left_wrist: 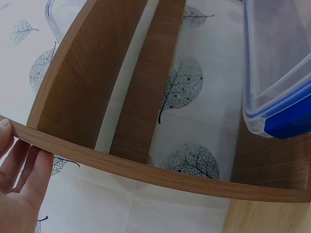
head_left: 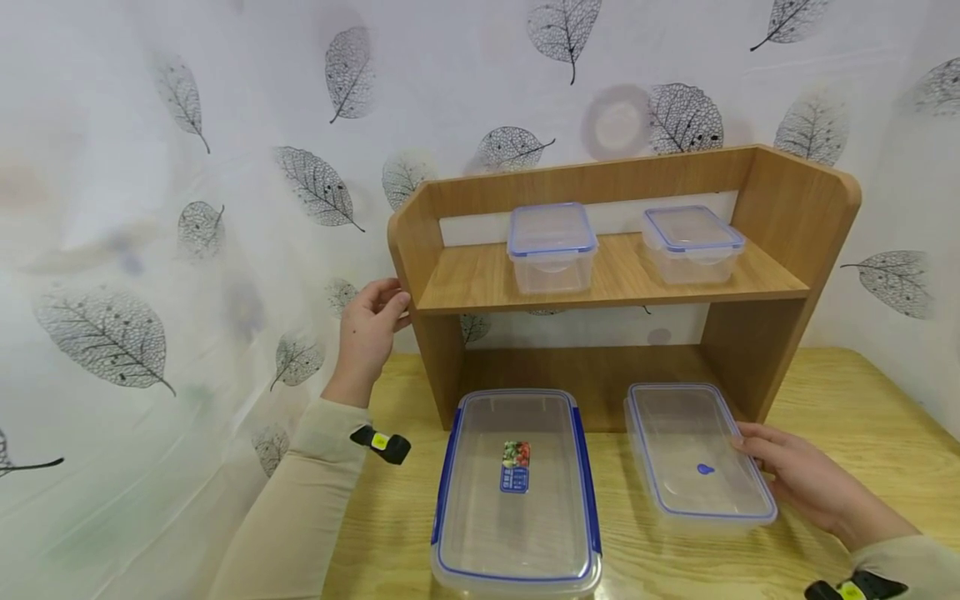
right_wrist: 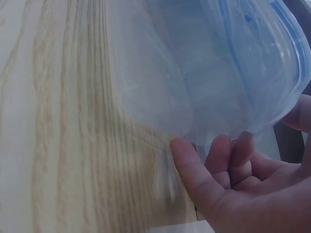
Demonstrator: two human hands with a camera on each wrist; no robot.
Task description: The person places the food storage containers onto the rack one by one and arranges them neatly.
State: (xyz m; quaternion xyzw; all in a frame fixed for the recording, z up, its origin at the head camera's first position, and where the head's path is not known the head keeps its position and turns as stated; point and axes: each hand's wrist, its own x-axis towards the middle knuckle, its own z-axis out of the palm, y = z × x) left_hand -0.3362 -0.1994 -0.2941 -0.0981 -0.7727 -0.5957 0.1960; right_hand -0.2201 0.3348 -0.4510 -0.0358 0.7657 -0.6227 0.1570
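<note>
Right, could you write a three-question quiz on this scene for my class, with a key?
1. True or false: the left hand touches the side of the wooden shelf.
2. How many boxes stand on the shelf's upper board?
3. Which does the right hand touch?
A) the box with the picture sticker
B) the box with a blue spot on its lid
C) a box on the upper board

Key: 1 true; 2 two; 3 B.
</note>
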